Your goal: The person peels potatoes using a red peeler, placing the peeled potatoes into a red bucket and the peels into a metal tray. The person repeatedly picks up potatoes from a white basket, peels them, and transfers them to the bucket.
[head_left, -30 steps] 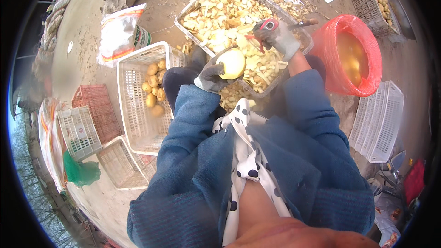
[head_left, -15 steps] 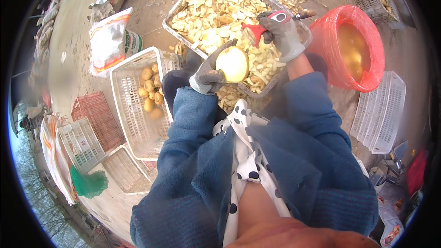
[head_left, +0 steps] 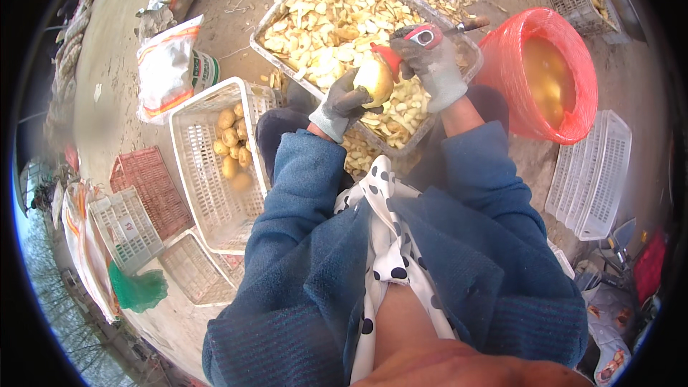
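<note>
In a dark-palmed glove, my left hand [head_left: 342, 106] grips a partly peeled potato [head_left: 375, 80], pale with some skin left along its lower edge. My right hand [head_left: 428, 57], gloved the same way, is closed round a red peeler [head_left: 388, 57]. The peeler's head meets the potato's upper right side. A knife with a brown handle [head_left: 473, 24] shows just beyond the right hand; whether the hand touches it I cannot tell. Both hands are above a grey crate [head_left: 281, 62] heaped with pale peelings [head_left: 326, 21].
To the left, a white plastic crate [head_left: 192, 172] holds several unpeeled potatoes [head_left: 231, 145]. A red-lined bucket [head_left: 502, 75] with peeled potatoes in cloudy liquid stands at right. Stacked white crates [head_left: 593, 175] lie below it. A white sack [head_left: 166, 68] stands at upper left.
The peeler has come left and down onto the potato. My left hand has shifted slightly right and turned the potato, showing more of its skin.
</note>
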`<action>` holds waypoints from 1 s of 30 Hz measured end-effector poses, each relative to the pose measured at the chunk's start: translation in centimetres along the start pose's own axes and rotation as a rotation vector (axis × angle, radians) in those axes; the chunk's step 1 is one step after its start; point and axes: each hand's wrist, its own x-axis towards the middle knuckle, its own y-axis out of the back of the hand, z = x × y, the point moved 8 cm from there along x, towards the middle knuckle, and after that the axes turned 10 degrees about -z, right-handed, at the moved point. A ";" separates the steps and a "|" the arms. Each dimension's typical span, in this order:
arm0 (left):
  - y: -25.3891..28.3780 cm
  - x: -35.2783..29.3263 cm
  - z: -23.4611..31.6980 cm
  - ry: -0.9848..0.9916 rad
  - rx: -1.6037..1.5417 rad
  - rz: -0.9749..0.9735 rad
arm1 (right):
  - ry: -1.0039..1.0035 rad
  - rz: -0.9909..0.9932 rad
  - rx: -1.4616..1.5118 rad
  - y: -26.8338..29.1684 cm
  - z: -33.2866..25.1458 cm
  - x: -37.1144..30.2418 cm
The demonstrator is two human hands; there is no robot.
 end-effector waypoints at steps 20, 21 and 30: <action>-1.2 -0.3 -1.0 -0.070 -0.158 -0.173 | -0.151 -0.128 0.067 1.9 1.6 0.4; -0.9 -0.3 -0.7 -0.088 0.012 -0.123 | -0.101 -0.057 0.062 5.4 3.9 1.3; -0.1 0.6 -1.7 -0.091 -0.818 -0.055 | -0.012 -0.014 0.103 -0.6 -0.4 -0.9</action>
